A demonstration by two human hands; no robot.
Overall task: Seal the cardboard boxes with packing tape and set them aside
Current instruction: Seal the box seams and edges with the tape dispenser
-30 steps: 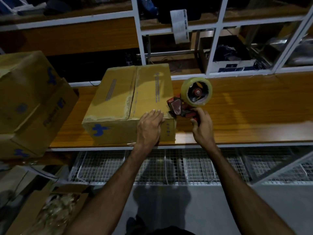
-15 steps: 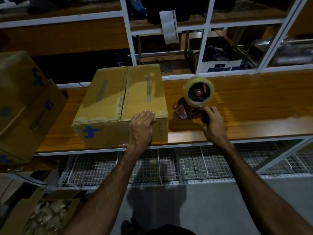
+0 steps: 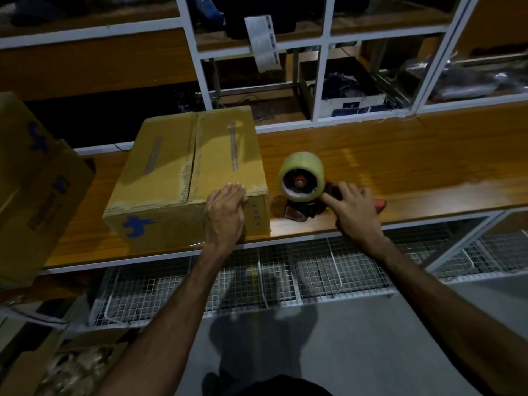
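One taped cardboard box [image 3: 188, 178] on worktop [image 3: 400, 155]; left hand [image 3: 225, 212] flat, fingers together, on its near corner. One tape dispenser [image 3: 303, 187] just beside; right hand [image 3: 354, 210] spread over its handle. Second box [image 3: 34, 184] far left.

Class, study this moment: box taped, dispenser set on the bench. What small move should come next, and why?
Probably let go of the tape dispenser and bring the right hand to the box. Tape already runs along its top seam, the dispenser rests on the bench, and the left hand lies flat on the near corner. Two hands could then set it aside.
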